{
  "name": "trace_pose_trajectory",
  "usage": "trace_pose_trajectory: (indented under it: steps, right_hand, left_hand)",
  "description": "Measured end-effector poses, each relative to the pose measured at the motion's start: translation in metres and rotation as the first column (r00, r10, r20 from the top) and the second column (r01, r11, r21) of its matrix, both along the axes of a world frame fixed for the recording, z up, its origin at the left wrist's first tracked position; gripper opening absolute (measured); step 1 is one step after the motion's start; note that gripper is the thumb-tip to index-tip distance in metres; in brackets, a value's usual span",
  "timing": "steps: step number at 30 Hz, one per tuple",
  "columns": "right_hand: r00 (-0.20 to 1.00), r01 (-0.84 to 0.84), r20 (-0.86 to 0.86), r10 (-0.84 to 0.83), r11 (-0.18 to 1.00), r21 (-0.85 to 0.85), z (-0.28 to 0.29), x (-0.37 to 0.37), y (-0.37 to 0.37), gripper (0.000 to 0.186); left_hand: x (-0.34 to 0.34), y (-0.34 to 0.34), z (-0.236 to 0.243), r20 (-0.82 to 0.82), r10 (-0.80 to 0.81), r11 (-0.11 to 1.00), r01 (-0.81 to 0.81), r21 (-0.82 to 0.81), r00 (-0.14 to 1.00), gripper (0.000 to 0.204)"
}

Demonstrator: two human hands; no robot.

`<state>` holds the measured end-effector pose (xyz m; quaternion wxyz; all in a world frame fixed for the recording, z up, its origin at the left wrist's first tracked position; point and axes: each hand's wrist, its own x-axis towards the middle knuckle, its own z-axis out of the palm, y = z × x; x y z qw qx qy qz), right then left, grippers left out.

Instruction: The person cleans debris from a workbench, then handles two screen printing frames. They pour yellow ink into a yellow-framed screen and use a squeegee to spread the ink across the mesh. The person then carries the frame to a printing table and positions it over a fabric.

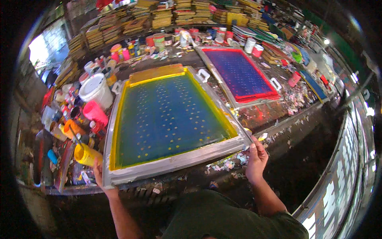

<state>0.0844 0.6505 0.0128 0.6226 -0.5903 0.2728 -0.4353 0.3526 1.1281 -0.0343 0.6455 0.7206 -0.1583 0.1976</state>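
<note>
Both of my hands hold a silk-screen printing frame (167, 163), its grey border tilted over the table's near edge. The left near corner is gripped by my left hand (102, 179), fingers partly hidden behind the border. At the right near corner, my right hand (257, 159) pinches the frame, thumb on top. Blue-green mesh with rows of small pale dots fills the frame, ringed by yellow ink (215, 119). Along its far end lies a wooden squeegee (156, 73), with yellow ink beneath. White handle-shaped pieces (203, 75) sit beside the frame's far corners.
A second screen (242, 73) with red ink lies behind to the right. Crowded at left are a white bucket (95, 91), a pink container (95, 112), a yellow pot (86, 154) and bottles. Stacked wooden frames (162, 18) line the back; paper scraps (300, 101) litter the table.
</note>
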Motion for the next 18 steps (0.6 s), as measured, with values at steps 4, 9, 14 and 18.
trace_pose_trajectory:
  steps: [4, 9, 14, 18]
  right_hand:
    - [0.998, 0.016, 0.064, -0.015, 1.0, -0.018, 0.001, 0.005, 0.0, 0.036]
    - [1.0, 0.003, -0.012, -0.003, 1.0, -0.031, -0.005, 0.001, 0.001, 0.034]
    - [0.995, -0.006, -0.098, 0.018, 0.992, 0.127, -0.035, -0.012, 0.0, 0.035]
    - [0.987, -0.02, -0.146, 0.06, 0.966, 0.26, -0.069, -0.023, 0.001, 0.035]
  left_hand:
    - [0.042, 0.001, -0.018, 0.16, 0.039, 0.993, -0.056, 0.102, 0.986, 0.052]
    - [0.059, 0.011, -0.033, 0.398, 0.063, 0.872, -0.244, 0.424, 0.915, 0.052]
    - [0.045, 0.035, -0.046, 0.507, -0.101, 0.75, -0.269, 0.604, 0.856, 0.059]
    - [0.038, 0.065, -0.053, 0.276, -0.004, 0.584, -0.222, 0.781, 0.961, 0.048]
